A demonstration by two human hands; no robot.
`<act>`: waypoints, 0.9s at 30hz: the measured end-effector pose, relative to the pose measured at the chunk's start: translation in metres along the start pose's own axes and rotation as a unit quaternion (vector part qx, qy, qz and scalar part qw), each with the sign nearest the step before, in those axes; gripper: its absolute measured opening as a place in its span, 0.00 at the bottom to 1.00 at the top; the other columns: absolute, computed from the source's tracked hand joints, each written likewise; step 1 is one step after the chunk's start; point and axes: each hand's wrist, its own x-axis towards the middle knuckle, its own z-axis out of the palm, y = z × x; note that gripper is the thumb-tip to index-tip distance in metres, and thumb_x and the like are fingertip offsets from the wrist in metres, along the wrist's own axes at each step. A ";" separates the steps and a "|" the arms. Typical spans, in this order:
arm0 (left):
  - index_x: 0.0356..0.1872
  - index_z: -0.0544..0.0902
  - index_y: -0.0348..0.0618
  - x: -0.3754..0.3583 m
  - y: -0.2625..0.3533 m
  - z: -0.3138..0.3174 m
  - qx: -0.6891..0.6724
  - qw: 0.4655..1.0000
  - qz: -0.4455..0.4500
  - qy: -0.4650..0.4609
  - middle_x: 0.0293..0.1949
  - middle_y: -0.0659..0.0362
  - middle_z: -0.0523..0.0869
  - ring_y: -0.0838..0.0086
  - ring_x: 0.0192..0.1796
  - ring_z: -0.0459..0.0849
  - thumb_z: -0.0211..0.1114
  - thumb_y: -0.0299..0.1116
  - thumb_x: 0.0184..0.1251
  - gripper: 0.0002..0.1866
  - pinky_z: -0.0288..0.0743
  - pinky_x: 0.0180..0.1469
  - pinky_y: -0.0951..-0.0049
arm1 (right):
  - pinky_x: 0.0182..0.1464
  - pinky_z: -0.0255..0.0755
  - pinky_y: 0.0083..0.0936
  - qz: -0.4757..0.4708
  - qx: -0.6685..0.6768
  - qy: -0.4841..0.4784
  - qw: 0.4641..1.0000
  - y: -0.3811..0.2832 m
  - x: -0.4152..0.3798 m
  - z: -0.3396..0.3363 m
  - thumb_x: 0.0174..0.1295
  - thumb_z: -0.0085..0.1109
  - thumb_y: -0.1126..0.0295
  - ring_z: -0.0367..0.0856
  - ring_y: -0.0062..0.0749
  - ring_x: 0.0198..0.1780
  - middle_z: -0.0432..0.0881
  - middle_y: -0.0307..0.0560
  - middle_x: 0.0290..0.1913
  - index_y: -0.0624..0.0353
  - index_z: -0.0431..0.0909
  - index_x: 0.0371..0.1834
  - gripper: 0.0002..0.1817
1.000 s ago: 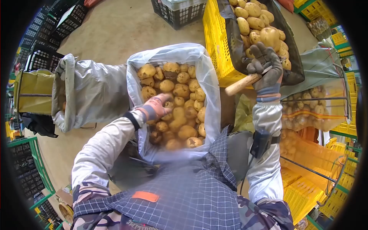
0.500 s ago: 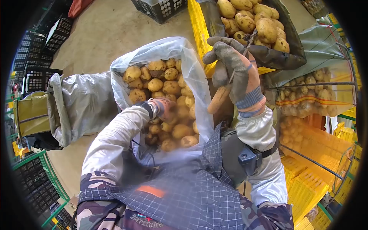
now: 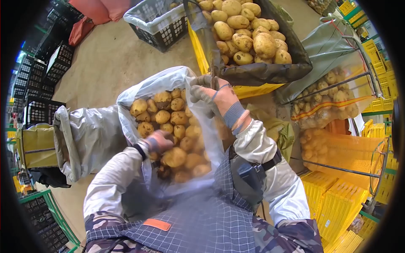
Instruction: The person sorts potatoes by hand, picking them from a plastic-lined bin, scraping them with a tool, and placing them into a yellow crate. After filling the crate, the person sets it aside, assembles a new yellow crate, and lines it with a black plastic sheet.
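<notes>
Potatoes (image 3: pixel 179 118) fill a container lined with a pale plastic bag (image 3: pixel 126 99) right in front of me. My left hand (image 3: pixel 159 141), in an orange glove, is down among them at the left side; motion smears its fingers, and blurred potatoes lie just beside it. My right hand (image 3: pixel 216 98), in an orange glove with grey-coated fingers, is closed above the bag's right rim. A thin dark piece shows over its knuckles and a blurred brownish shape below it; I cannot tell what it holds.
Beyond my right hand, a yellow crate (image 3: pixel 257 90) with a dark liner is heaped with larger potatoes (image 3: pixel 265 45). A black crate (image 3: pixel 162 36) stands behind. Mesh sacks of potatoes (image 3: pixel 325 101) hang at right, near yellow crates (image 3: pixel 337 206). A grey bag (image 3: pixel 95 133) on a frame lies left.
My right hand has come down and left from beside the heaped crate to the lined container's rim. My left hand has shifted left over the potatoes. The view has also shifted.
</notes>
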 end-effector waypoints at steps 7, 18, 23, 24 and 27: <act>0.74 0.69 0.42 -0.065 0.037 0.039 0.093 0.991 0.078 0.056 0.70 0.41 0.73 0.52 0.72 0.73 0.75 0.54 0.56 0.46 0.68 0.73 0.58 | 0.42 0.80 0.33 0.014 -0.113 -0.047 0.992 -0.012 -0.019 0.039 0.63 0.71 0.58 0.86 0.38 0.39 0.89 0.50 0.42 0.59 0.83 0.55 0.22; 0.66 0.75 0.53 -0.053 -0.010 0.080 0.408 0.912 0.023 0.039 0.55 0.57 0.86 0.61 0.59 0.85 0.78 0.46 0.43 0.42 0.82 0.58 0.60 | 0.74 0.64 0.35 -0.008 -0.387 -0.072 0.919 0.001 -0.092 0.059 0.69 0.55 0.42 0.70 0.55 0.72 0.68 0.69 0.73 0.62 0.66 0.75 0.41; 0.74 0.70 0.55 -0.062 -0.012 0.082 0.363 0.931 0.002 -0.033 0.57 0.51 0.86 0.57 0.61 0.84 0.80 0.52 0.36 0.55 0.78 0.63 0.60 | 0.77 0.60 0.37 -0.006 -0.320 -0.063 0.945 0.010 -0.111 0.066 0.66 0.57 0.45 0.69 0.54 0.75 0.71 0.67 0.73 0.67 0.67 0.74 0.42; 0.73 0.70 0.52 -0.053 -0.034 0.086 0.311 0.950 0.026 0.012 0.59 0.49 0.86 0.55 0.63 0.83 0.81 0.51 0.36 0.55 0.77 0.64 0.59 | 0.76 0.61 0.38 -0.014 -0.287 -0.058 0.956 0.018 -0.110 0.067 0.65 0.59 0.47 0.69 0.54 0.74 0.71 0.66 0.72 0.67 0.67 0.74 0.42; 0.68 0.75 0.41 -0.086 -0.008 0.079 0.069 0.997 -0.029 0.028 0.58 0.48 0.86 0.58 0.62 0.84 0.81 0.48 0.40 0.48 0.79 0.62 0.62 | 0.75 0.62 0.39 0.020 -0.214 -0.084 0.973 0.027 -0.108 0.063 0.65 0.60 0.47 0.68 0.55 0.74 0.70 0.68 0.72 0.69 0.66 0.74 0.43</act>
